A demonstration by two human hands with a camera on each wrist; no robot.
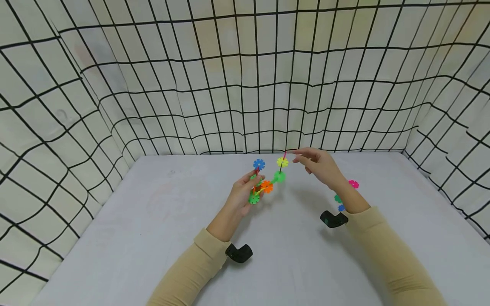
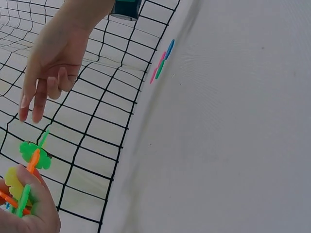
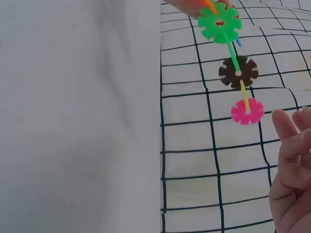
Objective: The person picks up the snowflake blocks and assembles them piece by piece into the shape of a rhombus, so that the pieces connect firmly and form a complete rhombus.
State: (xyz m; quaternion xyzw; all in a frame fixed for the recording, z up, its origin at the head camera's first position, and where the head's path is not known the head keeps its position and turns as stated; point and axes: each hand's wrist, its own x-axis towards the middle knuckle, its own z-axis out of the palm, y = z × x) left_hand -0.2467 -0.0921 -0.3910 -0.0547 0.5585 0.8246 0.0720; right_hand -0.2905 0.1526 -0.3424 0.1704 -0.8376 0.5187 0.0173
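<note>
Over the table's [image 1: 153, 212] far half, approx. mid, L hand [image 1: 241, 193] grasps the disc build [image 1: 266, 186] by its clustered end, thumb & fingers pinched round it, prob. so the base stays firm & the longer branch sticks out free to the right. That branch runs green disc [image 1: 280, 176], black disc [image 3: 238, 73], yellow disc [image 1: 282, 162], then pink disc [image 3: 248, 111] at the tip. R hand [image 1: 319, 165] hovers just right of the tip, fingers released, partly bent, holding nothing; right wrist cam shows a gap, so L hand alone seems to bear the wt. Joints under L fingers are hidden, can't tell how they lock. Loose discs [image 1: 354, 184] lie right, partly behind R forearm [image 1: 350, 197], prob. kept there for easy R-hand reach.
</note>
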